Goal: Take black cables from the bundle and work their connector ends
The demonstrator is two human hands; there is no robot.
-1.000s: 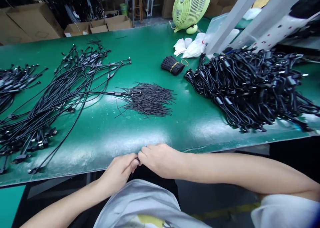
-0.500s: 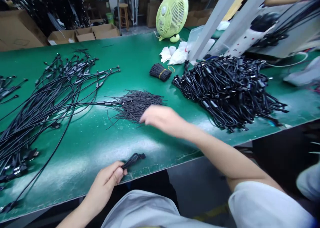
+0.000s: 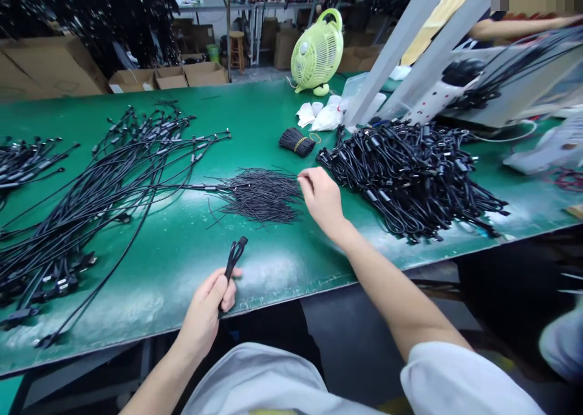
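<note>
Nearest, towards seven o'clock, the left hand (image 3: 204, 305) has its fingers closed around a folded black cable (image 3: 232, 257), its loops and blocky plug standing out of the fist. The cable's long axis leans towards one o'clock, above the glossy, scuffed green tabletop (image 3: 282, 269).

Beyond it, the loose pile of strands (image 3: 264, 199) lies at one o'clock from the left grip and at about eight to nine o'clock from the fingertips of the right hand (image 3: 324, 199), which is clearly the nearer. The right thumb and forefinger are drawn together beside the pile's edge; whether they pinch a strand I cannot tell. The strands are thin, matt and wiry, mostly running nine to three o'clock, with stray ends splayed.

Towards nine o'clock sprawl long, smooth cables (image 3: 104, 178) with grey cylindrical sleeves; towards three, a heap of looped cables (image 3: 401, 178), glossy and rubbery. Farther, near one o'clock, sits a bristly bundle (image 3: 290, 140) cinched by a yellow band (image 3: 299, 143), then a pale green, ribbed plastic fan (image 3: 315, 56).
</note>
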